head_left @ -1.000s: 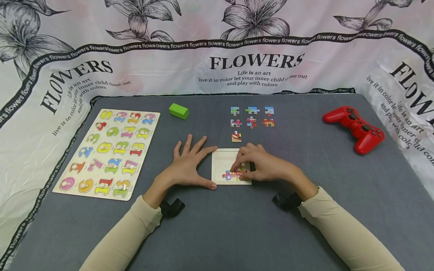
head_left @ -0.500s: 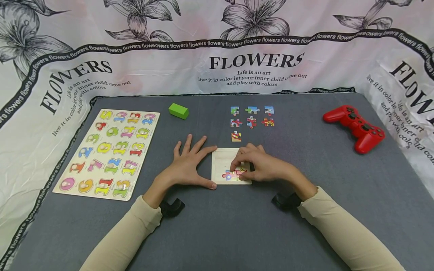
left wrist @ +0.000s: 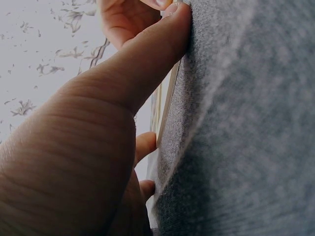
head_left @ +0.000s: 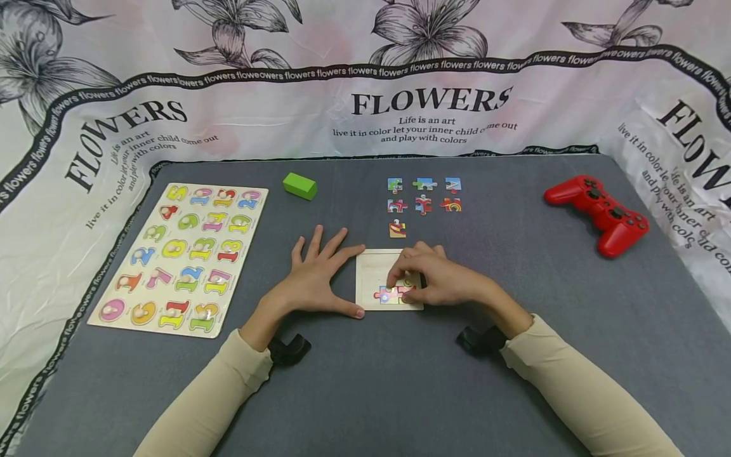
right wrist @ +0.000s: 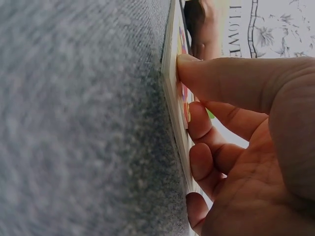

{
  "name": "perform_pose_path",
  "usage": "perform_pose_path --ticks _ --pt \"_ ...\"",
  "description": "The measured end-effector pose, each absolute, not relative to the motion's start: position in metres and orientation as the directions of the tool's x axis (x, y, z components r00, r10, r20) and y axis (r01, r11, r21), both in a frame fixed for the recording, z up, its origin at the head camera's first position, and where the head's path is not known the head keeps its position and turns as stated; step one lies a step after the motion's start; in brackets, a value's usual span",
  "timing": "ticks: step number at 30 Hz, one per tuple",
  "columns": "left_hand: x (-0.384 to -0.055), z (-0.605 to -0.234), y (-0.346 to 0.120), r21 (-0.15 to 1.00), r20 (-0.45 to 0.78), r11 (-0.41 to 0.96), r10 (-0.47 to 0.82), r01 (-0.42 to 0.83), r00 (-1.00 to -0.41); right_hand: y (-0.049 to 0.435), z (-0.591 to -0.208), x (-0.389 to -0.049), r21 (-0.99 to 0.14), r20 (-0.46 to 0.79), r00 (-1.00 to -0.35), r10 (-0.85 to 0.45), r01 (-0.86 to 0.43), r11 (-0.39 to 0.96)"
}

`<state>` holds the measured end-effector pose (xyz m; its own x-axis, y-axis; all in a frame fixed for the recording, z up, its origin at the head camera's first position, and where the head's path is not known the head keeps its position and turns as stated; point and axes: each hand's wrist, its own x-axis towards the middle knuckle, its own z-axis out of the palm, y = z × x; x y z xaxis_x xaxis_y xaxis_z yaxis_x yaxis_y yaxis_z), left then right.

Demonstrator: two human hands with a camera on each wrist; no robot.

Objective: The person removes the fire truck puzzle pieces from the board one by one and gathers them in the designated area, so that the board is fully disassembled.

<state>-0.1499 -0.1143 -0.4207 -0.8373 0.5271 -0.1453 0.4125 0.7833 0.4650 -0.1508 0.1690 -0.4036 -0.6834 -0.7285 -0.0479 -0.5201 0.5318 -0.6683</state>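
A small square wooden puzzle tray (head_left: pixel 374 266) lies in the middle of the table, with joined pink and red jigsaw pieces (head_left: pixel 386 295) in its lower part. My left hand (head_left: pixel 314 279) is spread flat, its thumb and index finger touching the tray's left corners. Over the tray's right side, my right hand (head_left: pixel 440 276) has its fingers bent, with thumb and index finger pinching a jigsaw piece (right wrist: pixel 184 93) low in the tray. The right fingers hide part of that piece. Several loose jigsaw pieces (head_left: pixel 424 204) lie in rows beyond the tray.
A wooden number board (head_left: pixel 188 257) lies at the left. A green block (head_left: pixel 299 186) sits at the back, left of the loose pieces. At the far right is a red game controller (head_left: pixel 596 212). Behind the grey table (head_left: pixel 365 393) hangs a flower-printed cloth (head_left: pixel 274 127).
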Motion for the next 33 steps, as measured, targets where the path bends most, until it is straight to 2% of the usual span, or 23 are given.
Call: perform_pose_path --ticks 15,23,33 --pt "-0.1497 -0.4208 -0.1150 0.462 -0.156 0.789 0.522 0.405 -0.838 0.1679 -0.4046 -0.1499 -0.663 -0.044 -0.680 -0.732 -0.528 0.531" --pt "-0.1500 -0.4218 -0.1144 0.454 -0.161 0.792 0.524 0.409 -0.836 0.1661 -0.4050 -0.1463 -0.603 -0.026 -0.648 -0.761 -0.597 0.529" --pt "-0.1499 -0.4208 -0.1138 0.442 -0.157 0.798 0.518 0.409 -0.841 0.1684 -0.4046 -0.1479 -0.605 -0.036 -0.612 -0.790 -0.616 0.505"
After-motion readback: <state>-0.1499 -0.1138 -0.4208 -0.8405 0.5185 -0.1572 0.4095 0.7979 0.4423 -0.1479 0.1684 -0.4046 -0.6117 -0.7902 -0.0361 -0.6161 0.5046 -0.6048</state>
